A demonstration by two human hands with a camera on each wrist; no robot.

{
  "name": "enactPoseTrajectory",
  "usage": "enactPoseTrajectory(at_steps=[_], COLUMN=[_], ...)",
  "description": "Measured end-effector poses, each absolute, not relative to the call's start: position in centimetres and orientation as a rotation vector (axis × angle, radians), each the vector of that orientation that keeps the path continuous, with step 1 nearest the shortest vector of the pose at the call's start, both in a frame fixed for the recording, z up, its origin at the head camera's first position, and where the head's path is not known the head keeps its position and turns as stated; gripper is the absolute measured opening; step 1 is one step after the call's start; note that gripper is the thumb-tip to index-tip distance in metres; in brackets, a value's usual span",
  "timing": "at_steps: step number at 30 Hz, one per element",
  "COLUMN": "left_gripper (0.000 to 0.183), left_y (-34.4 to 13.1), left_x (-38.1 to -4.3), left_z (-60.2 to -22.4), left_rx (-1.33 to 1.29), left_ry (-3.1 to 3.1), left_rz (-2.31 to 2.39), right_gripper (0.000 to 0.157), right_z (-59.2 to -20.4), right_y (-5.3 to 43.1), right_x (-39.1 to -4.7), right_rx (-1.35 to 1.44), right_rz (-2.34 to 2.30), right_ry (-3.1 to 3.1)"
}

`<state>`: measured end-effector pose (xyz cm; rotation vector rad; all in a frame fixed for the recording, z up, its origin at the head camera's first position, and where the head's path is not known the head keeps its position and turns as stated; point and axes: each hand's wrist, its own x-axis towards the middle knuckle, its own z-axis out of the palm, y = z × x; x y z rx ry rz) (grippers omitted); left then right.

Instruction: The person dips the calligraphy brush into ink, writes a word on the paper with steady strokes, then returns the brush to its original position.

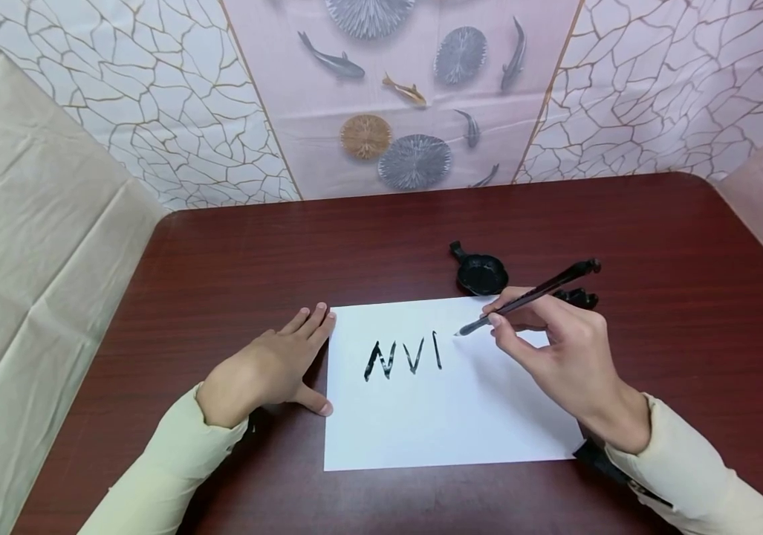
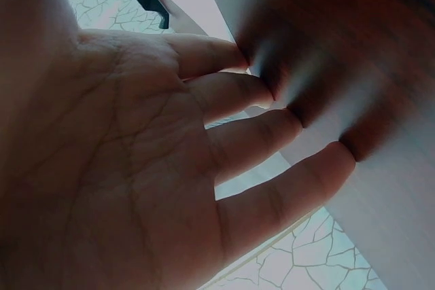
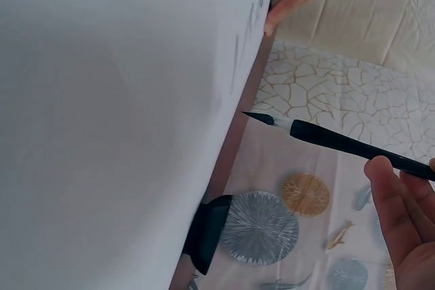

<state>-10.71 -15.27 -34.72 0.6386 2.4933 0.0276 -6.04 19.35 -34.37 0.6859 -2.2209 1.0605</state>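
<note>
My right hand (image 1: 565, 345) pinches a dark writing brush (image 1: 535, 293) between thumb and fingers. In the right wrist view the brush (image 3: 353, 144) has a black pointed tip, held apart from the paper. On the white paper (image 1: 408, 423) stand black ink strokes (image 1: 413, 357) that look like N, V and an upright line. The brush tip is just right of that upright stroke. My left hand (image 1: 264, 371) lies at the paper's left edge with fingers spread. The left wrist view shows its straight fingers (image 2: 272, 188) touching the dark table.
A small black ink dish (image 1: 481, 273) with a handle sits at the paper's top edge. Behind my right hand is a black object (image 1: 578, 298), partly hidden. The dark red table (image 1: 301, 253) meets a patterned cloth (image 1: 408, 96) at the back.
</note>
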Motion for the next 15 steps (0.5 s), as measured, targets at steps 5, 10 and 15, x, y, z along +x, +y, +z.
enactPoseTrajectory(at_steps=[5,10,15], left_gripper=[0.131,0.132,0.134], left_y=[-15.55,-15.88,-15.75], left_x=[-10.89,-11.11,-11.04], left_z=[-34.56,-34.65,-34.78], left_rx=[0.651,0.664,0.663], left_ry=[2.479,2.468,2.471], left_rz=[0.04,0.036,0.014], right_gripper=[0.033,0.032,0.034], right_z=[-34.72,-35.06,-35.34], right_y=[19.61,19.75,19.79], right_x=[-5.73,-5.76,-5.88], right_rx=[0.688,0.676,0.671], right_rz=[1.021,1.024,1.037], right_ry=[-2.253,-2.27,-2.257])
